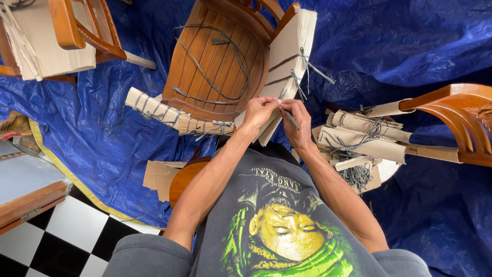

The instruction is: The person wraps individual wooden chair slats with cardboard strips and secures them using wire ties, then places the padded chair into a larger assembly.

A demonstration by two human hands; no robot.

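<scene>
A wooden chair point(215, 56) lies in front of me on a blue tarpaulin point(389, 46), its slatted seat facing up. Corrugated cardboard point(292, 46) is wrapped over its right edge and bound with grey strapping point(297, 66). My left hand point(260, 111) and my right hand point(297, 117) meet at the lower edge of that cardboard, both pinching the grey strap ends. A loose grey strap point(220, 61) curls across the seat. One chair leg point(174, 117) is wrapped in cardboard and tied with the same strap.
Another wooden chair point(456, 120) lies at the right beside a pile of cardboard rolls and strap offcuts point(364, 141). A third chair with cardboard point(56, 36) is at the top left. Cardboard scraps point(160, 177) lie by my left arm. Black-and-white floor tiles point(61, 236) show at the lower left.
</scene>
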